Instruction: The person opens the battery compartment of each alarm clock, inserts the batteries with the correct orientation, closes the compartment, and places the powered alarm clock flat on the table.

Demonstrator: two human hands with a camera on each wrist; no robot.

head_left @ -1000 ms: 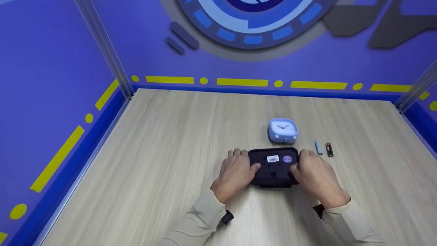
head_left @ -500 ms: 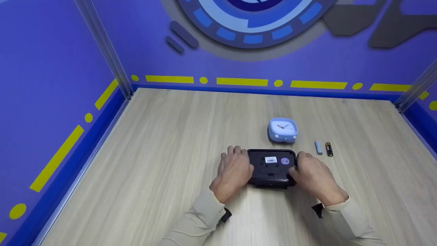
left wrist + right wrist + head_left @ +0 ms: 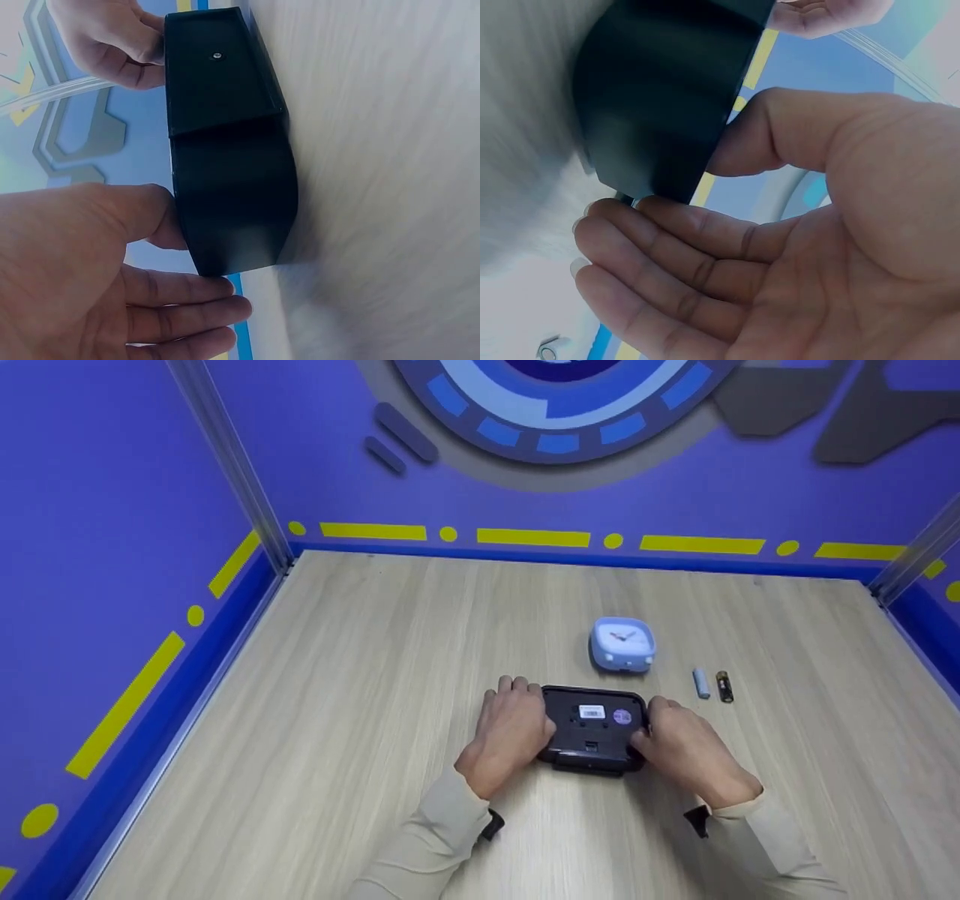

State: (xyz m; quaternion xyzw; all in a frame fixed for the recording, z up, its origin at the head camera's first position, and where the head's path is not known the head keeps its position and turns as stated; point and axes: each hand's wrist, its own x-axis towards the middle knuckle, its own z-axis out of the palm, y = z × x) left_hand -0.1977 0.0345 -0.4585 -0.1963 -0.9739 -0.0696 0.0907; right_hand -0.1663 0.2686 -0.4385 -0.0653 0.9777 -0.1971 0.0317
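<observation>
A black box-shaped device [image 3: 589, 729] stands low over the table, its back panel up, with a white barcode label and a round purple sticker on it. At its left end my left hand [image 3: 510, 731] holds it, thumb on the panel's edge and fingers along the side. My right hand [image 3: 690, 750] grips the right end the same way. In the left wrist view, the left thumb [image 3: 161, 217] presses one edge of the device while the other fingers lie fairly straight by its end. The right wrist view has the right thumb [image 3: 742, 139] on the opposite end. The device's front is hidden.
Behind the device sits a small light-blue alarm clock [image 3: 622, 645]. A light-blue battery [image 3: 701, 683] and a black-and-gold battery [image 3: 724, 687] lie to the right on the wooden table [image 3: 360, 675]. Purple panels [image 3: 112, 510] enclose the back and sides.
The device has shifted slightly left, and both hands have moved with it. My left thumb has drawn back from the panel to its left edge. The alarm clock and batteries have stayed put.
</observation>
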